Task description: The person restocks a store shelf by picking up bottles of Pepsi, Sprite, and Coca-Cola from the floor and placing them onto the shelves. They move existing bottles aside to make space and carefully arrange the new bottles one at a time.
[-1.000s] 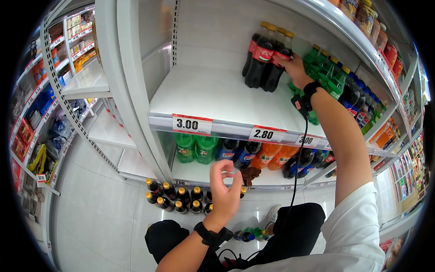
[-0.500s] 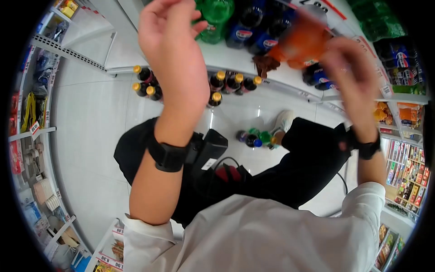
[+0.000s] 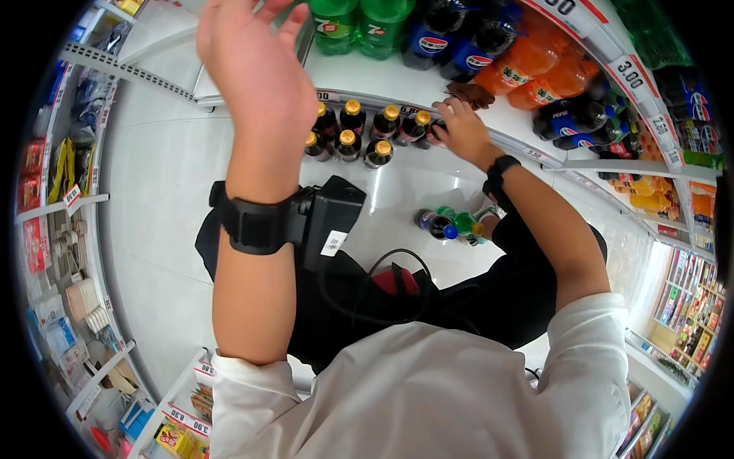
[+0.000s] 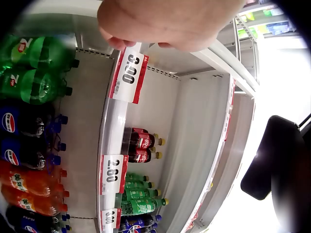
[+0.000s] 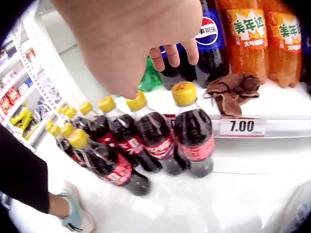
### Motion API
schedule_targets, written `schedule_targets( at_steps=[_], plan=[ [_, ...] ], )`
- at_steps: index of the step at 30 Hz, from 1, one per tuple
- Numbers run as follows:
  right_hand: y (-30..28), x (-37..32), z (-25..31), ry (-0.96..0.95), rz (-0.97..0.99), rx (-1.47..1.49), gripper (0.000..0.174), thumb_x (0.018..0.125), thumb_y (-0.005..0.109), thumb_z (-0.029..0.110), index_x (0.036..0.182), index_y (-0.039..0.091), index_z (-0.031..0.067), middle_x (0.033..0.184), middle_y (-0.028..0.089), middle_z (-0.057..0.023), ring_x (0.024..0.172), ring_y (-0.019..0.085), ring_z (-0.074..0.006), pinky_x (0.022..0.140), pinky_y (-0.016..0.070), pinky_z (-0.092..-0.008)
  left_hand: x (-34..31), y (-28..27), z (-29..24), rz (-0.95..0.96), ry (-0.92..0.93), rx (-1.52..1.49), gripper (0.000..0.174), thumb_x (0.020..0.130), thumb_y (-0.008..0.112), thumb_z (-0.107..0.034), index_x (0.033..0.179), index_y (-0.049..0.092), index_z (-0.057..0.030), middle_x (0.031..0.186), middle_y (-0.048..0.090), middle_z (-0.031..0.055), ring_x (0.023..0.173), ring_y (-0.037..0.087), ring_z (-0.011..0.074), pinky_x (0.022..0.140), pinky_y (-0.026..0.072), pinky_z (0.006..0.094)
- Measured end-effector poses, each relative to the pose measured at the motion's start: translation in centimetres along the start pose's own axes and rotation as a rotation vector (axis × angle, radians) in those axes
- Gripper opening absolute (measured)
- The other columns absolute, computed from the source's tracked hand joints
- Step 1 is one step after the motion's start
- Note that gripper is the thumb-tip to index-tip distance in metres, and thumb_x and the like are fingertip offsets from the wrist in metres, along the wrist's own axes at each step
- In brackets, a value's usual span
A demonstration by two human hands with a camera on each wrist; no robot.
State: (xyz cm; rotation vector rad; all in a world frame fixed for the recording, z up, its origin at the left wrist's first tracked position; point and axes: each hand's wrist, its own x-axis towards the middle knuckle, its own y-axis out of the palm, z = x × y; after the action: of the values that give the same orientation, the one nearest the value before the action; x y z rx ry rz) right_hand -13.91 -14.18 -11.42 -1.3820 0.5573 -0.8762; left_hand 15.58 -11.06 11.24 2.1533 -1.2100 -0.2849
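Several cola bottles with yellow caps [image 3: 378, 154] [image 5: 196, 138] stand upright in rows on the floor by the bottom shelf. My right hand [image 3: 468, 136] [image 5: 141, 41] is over the right end of these rows, fingers extended, with nothing visibly held. Its fingers come close to the caps; contact cannot be made out. My left hand [image 3: 264, 73] [image 4: 170, 22] is raised by the shelves at the left, holding nothing visible, its fingers partly out of frame. In the left wrist view it is beside a 3.00 price tag [image 4: 129, 75], and small cola bottles [image 4: 142, 141] stand on the shelf behind.
Large green [image 3: 382, 29], dark Pepsi and orange [image 3: 527, 57] bottles fill part of the bottom shelf [image 3: 352, 75]. A brown cloth [image 3: 470, 95] [image 5: 233, 92] lies at its edge. A few small bottles [image 3: 442, 227] stand on the floor near my shoe.
My right hand has come down from the cola bottles on the upper shelf to the floor bottles. My left hand has risen toward the shelves, and the head view has tilted down.
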Motion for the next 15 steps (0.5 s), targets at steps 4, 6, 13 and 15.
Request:
schedule_targets(
  at_steps=[4, 6, 13, 15],
  plan=[
    [1.9, 1.0, -2.1, -0.020, 0.142, -0.144, 0.061, 0.087, 0.064, 0.044, 0.136, 0.044, 0.0134, 0.115, 0.054, -0.0142, 0.107, 0.056, -0.0339, 0.080, 0.0528, -0.0420, -1.0, 1.8, -0.3, -0.112, -0.004, -0.025, 0.015, 0.089, 0.060, -0.019, 0.099, 0.058, -0.0079, 0.093, 0.054, 0.0013, 0.085, 0.052, 0.0128, 0.076, 0.0433, 0.0291],
    [2.5, 1.6, -2.3, -0.074, 0.214, -0.152, 0.062, 0.088, 0.063, 0.045, 0.137, 0.043, 0.0138, 0.114, 0.055, -0.0136, 0.103, 0.058, -0.0330, 0.077, 0.0533, -0.0413, -1.0, 2.7, -1.1, -0.147, -0.030, 0.006, 0.015, 0.089, 0.060, -0.019, 0.099, 0.057, -0.0077, 0.093, 0.054, 0.0013, 0.085, 0.052, 0.0126, 0.076, 0.0433, 0.0290],
    [4.2, 2.4, -1.9, -0.222, 0.126, -0.095, 0.059, 0.088, 0.063, 0.041, 0.136, 0.044, 0.0130, 0.093, 0.059, -0.0088, 0.091, 0.062, -0.0273, 0.068, 0.0531, -0.0385, 0.0, 0.5, -1.4, -0.034, 0.035, 0.057, 0.021, 0.089, 0.055, -0.018, 0.099, 0.056, -0.0003, 0.084, 0.053, 0.0042, 0.076, 0.048, 0.0115, 0.069, 0.0417, 0.0252],
    [4.3, 2.5, -1.7, -0.281, 0.169, -0.060, 0.057, 0.087, 0.066, 0.039, 0.134, 0.047, 0.0130, 0.093, 0.059, -0.0079, 0.090, 0.061, -0.0261, 0.068, 0.0527, -0.0374, -1.6, 0.9, -2.3, -0.031, 0.091, 0.058, 0.022, 0.089, 0.054, -0.018, 0.100, 0.055, 0.0009, 0.082, 0.052, 0.0042, 0.074, 0.048, 0.0114, 0.067, 0.0415, 0.0250]
  ],
)
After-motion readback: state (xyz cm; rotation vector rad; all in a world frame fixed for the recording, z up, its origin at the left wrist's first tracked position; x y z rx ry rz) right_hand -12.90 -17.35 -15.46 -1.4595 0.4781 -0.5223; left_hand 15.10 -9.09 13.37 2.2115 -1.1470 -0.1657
